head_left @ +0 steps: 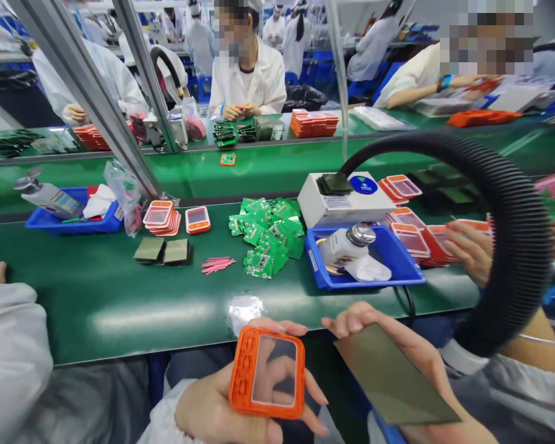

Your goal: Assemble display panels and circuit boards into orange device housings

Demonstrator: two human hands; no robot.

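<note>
- Orange frames in hand: one [267,372].
- Dark panels in hand: one [391,377].
- Blue trays on the green bench: two [44,220] [400,266].
- Dispenser bottles: two (one per tray) [47,195] [346,243].
- Dark panel stacks on the bench: two [148,250] [177,251].
- White boxes: one [345,203].
- Green circuit boards [266,235]: one loose pile, too many to count.

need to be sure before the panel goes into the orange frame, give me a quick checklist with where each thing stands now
1. Orange frame held in left hand: ok.
2. Frame window unobstructed: ok, fingers show through it.
3. Grey panel held in right hand: ok, it lies flat across the fingers.
4. Panel lined up with the frame: not ok, it sits apart to the right, at an angle.
5. Panel surface clean: cannot tell.
6. Black hose away from both hands: ok, it arches above the right side.
</note>
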